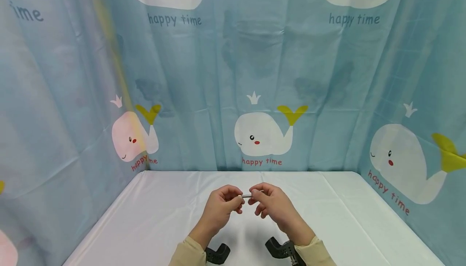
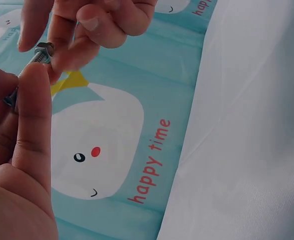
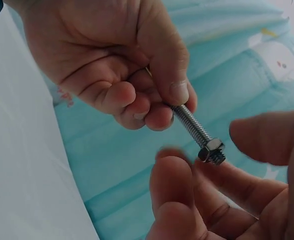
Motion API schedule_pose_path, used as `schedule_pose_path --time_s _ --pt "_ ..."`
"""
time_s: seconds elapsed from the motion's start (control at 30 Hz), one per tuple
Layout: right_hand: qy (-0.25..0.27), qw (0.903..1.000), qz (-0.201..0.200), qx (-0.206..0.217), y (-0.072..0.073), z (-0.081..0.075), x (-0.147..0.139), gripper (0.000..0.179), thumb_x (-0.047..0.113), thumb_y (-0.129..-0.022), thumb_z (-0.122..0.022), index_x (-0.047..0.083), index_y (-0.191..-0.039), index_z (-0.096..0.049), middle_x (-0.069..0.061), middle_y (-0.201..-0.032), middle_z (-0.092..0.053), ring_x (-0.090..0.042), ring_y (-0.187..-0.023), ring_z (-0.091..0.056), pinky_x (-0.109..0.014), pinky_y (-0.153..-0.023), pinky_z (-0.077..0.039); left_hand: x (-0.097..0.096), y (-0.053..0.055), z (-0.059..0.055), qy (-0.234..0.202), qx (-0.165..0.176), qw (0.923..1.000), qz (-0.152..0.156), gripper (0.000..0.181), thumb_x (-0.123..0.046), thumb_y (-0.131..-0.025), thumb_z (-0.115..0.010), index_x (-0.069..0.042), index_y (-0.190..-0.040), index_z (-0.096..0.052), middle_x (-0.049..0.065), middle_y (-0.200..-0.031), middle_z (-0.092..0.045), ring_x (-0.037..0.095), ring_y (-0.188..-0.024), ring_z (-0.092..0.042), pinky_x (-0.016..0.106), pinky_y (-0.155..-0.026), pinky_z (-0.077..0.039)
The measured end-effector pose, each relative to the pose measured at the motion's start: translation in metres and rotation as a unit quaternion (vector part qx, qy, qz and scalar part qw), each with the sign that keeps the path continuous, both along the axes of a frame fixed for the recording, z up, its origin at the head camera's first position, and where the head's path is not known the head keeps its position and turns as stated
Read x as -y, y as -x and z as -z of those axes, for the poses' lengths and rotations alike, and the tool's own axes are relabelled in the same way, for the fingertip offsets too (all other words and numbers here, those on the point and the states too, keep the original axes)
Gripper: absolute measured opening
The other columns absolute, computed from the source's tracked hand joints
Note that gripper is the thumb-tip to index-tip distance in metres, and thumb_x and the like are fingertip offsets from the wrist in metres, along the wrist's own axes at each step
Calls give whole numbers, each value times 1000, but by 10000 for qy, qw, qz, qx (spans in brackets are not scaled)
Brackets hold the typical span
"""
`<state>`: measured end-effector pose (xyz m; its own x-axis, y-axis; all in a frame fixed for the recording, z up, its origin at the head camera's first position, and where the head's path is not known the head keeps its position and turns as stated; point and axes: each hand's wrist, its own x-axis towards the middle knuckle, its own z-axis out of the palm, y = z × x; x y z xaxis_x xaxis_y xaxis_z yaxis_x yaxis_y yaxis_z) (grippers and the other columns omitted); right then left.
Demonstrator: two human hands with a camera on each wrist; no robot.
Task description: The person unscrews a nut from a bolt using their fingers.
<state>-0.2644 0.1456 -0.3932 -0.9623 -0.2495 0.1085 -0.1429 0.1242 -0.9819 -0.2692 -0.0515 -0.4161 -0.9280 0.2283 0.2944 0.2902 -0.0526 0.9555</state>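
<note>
A silver threaded bolt [image 1: 246, 196] [image 3: 193, 122] lies between my hands, above the white table. My left hand [image 1: 223, 203] [image 3: 121, 65] pinches it between thumb and fingers near its head, which the left wrist view shows below the fingertips. Close to the bolt's far end sits a hex nut [image 3: 212, 149] [image 2: 45, 48], with a short piece of thread sticking out past it. My right hand [image 1: 273, 204] [image 3: 222, 195] is spread around that end, fingers loosely bent. In the right wrist view its thumb stands apart from the nut, while other fingertips are close beneath.
The table [image 1: 153, 221] has a white cloth with creases. Light blue curtains [image 1: 204, 68] with whale prints and "happy time" lettering hang along its back and both sides. Black wrist mounts [image 1: 217, 254] stick out at both beige sleeves [image 1: 189, 254].
</note>
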Motion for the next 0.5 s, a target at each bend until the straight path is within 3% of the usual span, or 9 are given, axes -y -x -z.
schedule_pose_path --time_s 0.13,0.33,0.5 --pt "-52 10000 -29 -77 0 1 0 29 28 -100 -62 0 -106 -68 -12 -83 -67 -20 -61 -59 -29 -54 -50 0 0 -1 9 6 10000 -1 14 -7 -93 -66 4 -103 -66 13 -85 -66 34 -78 -65 34 -70 -59" --pt "-23 9998 -14 -185 0 -1 1 25 19 -95 -67 3 -114 -66 -13 -97 -67 -24 -67 -60 -31 -57 -51 0 -1 -2 -31 82 10000 -5 15 -7 -94 -66 5 -104 -65 13 -86 -66 24 -75 -64 34 -70 -59" --pt "0 10000 33 -29 -1 -2 2 33 30 -97 -65 3 -117 -64 -12 -94 -68 -23 -64 -61 -31 -55 -51 0 1 -1 31 85 10000 -31 15 -7 -94 -65 4 -104 -66 13 -86 -67 26 -75 -65 36 -70 -59"
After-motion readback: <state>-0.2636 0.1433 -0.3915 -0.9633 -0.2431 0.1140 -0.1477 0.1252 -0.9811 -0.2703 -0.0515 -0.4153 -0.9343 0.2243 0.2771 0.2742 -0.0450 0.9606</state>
